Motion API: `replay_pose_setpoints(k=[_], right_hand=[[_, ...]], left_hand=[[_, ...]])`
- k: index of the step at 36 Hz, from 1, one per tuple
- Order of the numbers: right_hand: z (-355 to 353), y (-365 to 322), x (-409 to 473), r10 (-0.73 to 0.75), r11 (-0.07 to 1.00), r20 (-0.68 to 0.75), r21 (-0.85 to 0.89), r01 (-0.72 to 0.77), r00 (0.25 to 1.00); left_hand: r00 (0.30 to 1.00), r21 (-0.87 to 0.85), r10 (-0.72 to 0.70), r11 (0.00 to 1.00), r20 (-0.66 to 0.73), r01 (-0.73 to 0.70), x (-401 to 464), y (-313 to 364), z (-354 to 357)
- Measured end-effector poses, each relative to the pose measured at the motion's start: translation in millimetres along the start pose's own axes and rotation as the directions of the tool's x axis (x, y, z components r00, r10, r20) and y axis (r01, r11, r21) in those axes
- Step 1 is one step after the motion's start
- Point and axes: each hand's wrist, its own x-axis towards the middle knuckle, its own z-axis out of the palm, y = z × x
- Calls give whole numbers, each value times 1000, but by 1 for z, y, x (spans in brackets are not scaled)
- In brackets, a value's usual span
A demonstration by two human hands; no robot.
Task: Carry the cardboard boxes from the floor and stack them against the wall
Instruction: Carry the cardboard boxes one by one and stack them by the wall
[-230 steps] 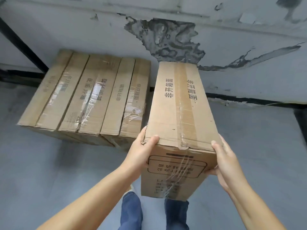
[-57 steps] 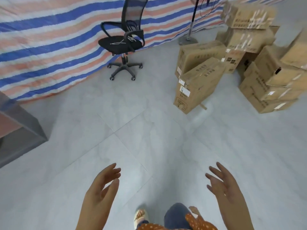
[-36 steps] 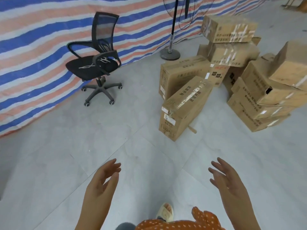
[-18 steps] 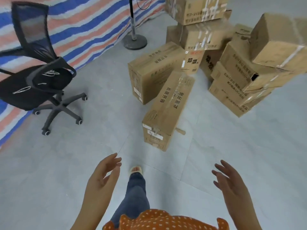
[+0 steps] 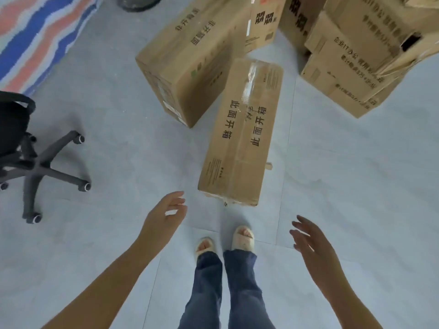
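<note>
A long narrow cardboard box (image 5: 242, 136) with tape along its top lies on the floor just ahead of my feet, its near end towards me. Behind it to the left stands a larger cardboard box (image 5: 190, 58). More boxes (image 5: 351, 67) are piled at the upper right. My left hand (image 5: 165, 217) hovers open just left of the long box's near end, touching nothing. My right hand (image 5: 311, 241) is open with fingers spread, lower right of that box and apart from it.
A black office chair (image 5: 26, 157) on castors stands at the left edge. A striped tarpaulin (image 5: 35, 36) hangs at the upper left. A fan base (image 5: 140, 2) shows at the top. My feet in sandals (image 5: 228, 241) stand on the grey tiled floor.
I have walked up to the pile; the long box now lies right before my feet. Both hands stay open and empty, the left one reaching closer to the box's near end.
</note>
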Motion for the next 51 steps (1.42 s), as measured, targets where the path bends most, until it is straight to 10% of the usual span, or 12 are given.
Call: replay_pose_setpoints(k=[11, 22, 37, 51], right_hand=[[103, 80, 199, 160, 987, 117, -30, -158, 980], [150, 111, 230, 135, 914, 185, 357, -195, 973], [71, -31, 198, 7, 876, 13, 482, -12, 1000], [17, -97, 19, 21, 878, -79, 478, 19, 997]], left_hand=[[968, 18, -220, 975, 122, 220, 192, -102, 102], [956, -316, -139, 923, 256, 219, 219, -134, 131], [989, -586, -129, 797, 70, 146, 182, 15, 93], [998, -466, -9, 884, 65, 38, 15, 101, 15]])
